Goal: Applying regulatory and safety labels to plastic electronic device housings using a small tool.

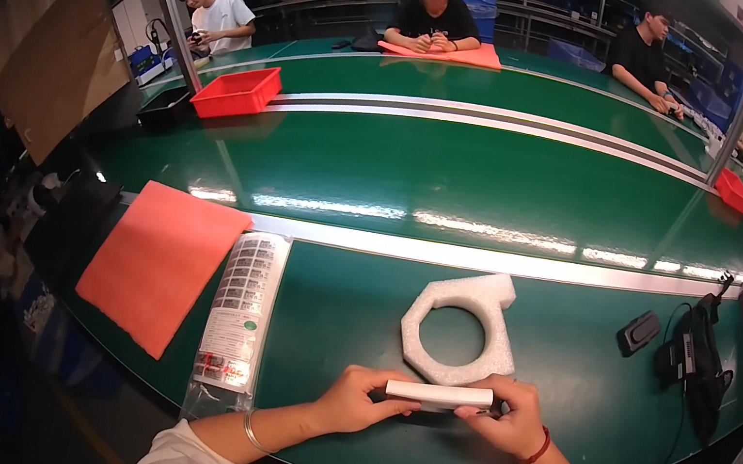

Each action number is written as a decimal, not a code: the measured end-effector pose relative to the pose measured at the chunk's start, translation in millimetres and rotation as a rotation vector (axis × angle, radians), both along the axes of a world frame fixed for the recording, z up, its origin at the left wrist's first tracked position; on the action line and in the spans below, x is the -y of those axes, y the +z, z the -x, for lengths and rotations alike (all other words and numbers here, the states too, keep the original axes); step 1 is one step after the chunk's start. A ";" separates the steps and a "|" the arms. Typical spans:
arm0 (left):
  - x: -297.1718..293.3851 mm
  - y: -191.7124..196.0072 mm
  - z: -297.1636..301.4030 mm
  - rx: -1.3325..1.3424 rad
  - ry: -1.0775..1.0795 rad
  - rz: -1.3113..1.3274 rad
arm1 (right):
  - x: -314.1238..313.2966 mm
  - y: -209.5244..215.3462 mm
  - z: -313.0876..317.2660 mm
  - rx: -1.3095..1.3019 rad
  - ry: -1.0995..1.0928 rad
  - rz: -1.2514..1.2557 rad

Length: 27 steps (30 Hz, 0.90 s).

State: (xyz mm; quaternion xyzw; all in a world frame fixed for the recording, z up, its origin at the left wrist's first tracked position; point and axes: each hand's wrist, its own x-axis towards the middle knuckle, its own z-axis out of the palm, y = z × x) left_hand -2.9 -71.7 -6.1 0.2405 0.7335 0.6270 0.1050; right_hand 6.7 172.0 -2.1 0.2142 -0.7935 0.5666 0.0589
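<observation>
Between my two hands is a flat white box [439, 395], held level with its narrow side showing. My left hand [357, 399] grips its left end, thumb below and fingers along the far side. At the other end my right hand [511, 419] holds it the same way, a red cord round the wrist. What lies on the box's far face is hidden. Just beyond it, a white foam ring [498, 337] with a large round hole and a squared corner lies flat on the green table [351, 297].
Left of my hands lie a plastic-wrapped sheet of labels [241, 308] and an orange cloth [162, 261]. To the right are a small black device [638, 333] and a black strap with cable [700, 356]. Red bins [235, 93] stand farther off; several people sit across the line.
</observation>
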 end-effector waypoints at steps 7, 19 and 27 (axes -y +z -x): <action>0.7 -1.6 0.4 -0.134 0.011 0.073 | 0.9 -5.8 -2.3 -0.027 -0.021 0.024; -1.4 7.0 1.6 -0.109 -0.008 0.102 | -0.3 -6.1 -2.2 -0.055 0.106 -0.118; -2.4 9.8 -1.8 -0.105 0.023 0.127 | 2.4 2.9 -2.9 -0.032 0.129 -0.118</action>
